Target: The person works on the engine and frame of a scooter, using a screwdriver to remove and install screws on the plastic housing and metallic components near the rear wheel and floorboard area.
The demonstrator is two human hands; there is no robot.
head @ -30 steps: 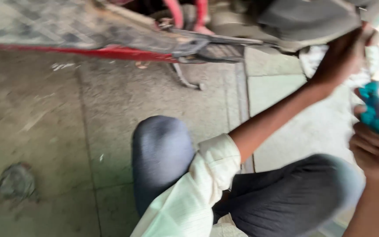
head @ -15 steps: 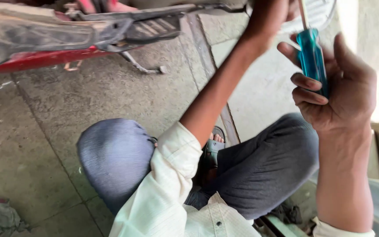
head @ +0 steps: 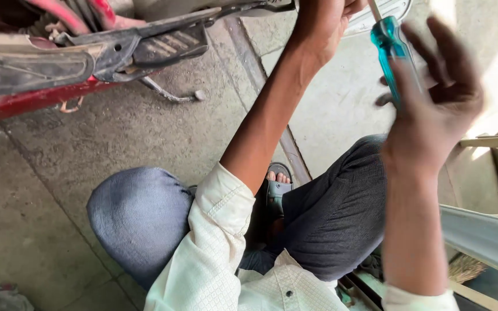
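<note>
Concrete floor (head: 116,144): one screwdriver (head: 390,52), two hands, right hand (head: 433,109) holding.

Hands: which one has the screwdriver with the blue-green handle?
The right hand, fingers loosely spread around the screwdriver; the left hand reaches up to the vehicle without it.
</note>
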